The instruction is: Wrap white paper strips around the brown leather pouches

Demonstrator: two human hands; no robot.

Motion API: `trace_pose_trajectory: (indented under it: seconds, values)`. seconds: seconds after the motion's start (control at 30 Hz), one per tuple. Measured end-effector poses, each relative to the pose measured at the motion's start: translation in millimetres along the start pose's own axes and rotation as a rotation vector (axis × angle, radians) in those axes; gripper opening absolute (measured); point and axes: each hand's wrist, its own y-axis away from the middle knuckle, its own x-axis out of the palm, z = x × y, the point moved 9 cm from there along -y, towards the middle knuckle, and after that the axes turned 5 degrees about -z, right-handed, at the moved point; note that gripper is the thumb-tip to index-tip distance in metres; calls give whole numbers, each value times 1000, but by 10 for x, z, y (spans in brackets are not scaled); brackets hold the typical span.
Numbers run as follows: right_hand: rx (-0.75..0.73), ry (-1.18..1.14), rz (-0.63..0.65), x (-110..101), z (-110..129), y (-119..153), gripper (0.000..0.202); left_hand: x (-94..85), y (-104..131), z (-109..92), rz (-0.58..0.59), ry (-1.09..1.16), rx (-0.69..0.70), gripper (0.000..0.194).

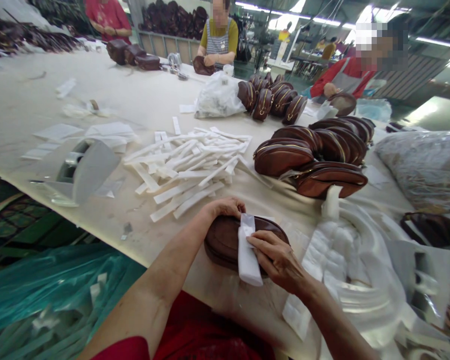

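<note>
Hands first: the left hand (pixel 228 206) is curled at the far edge of a brown bag (pixel 222 242), and the right hand (pixel 275 252) has its fingers laid on a white strip (pixel 250 265) running across it. They're a bit apart, and I can't tell if either is really pinching anything.

Biggest thing around is the smooth, pale counter (pixel 108 212). Next, a crinkly clear plastic bundle (pixel 431 167) off to the right, then a row of glossy, rounded bags (pixel 285 155) with gold-toned zips, and a messy heap of flat white strips (pixel 187 167).

The bag being handled is a leathery-looking oval, lying on the counter between the two hands, near edge facing the person. The strip's kinda soft and foam-like.

Hard to make out: the bag's underside is hidden, the right thumb's mostly out of sight, and the plastic bundle gets cut off by the frame.
</note>
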Motion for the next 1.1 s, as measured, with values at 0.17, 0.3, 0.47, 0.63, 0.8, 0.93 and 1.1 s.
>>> trace_pose_trajectory:
  seconds: [0.17, 0.3, 0.47, 0.63, 0.8, 0.93, 1.1]
  values:
    - [34, -54, 171, 35, 8, 97, 54, -19, 33, -29, 18, 9, 37, 29]
    - [61, -30, 238, 107, -13, 144, 70, -37, 32, -54, 4, -38, 63, 37]
    - [-22, 46, 112, 131, 10, 159, 63, -144, 268, -229, -83, -154, 140, 29]
    - [-88, 89, 65, 149, 37, 171, 63, 85, 996, -625, 19, -291, 413, 37]
    - [-173, 173, 125, 137, 123, 150, 68, 419, 1435, -652, -97, -765, 664, 73]
    - [-273, 238, 217, 150, 215, 139, 73, 544, 1461, -592, -216, -996, 774, 51]
    - [-407, 321, 163, 305, 163, 261, 63, 683, 1494, -581, -314, -1209, 863, 42]
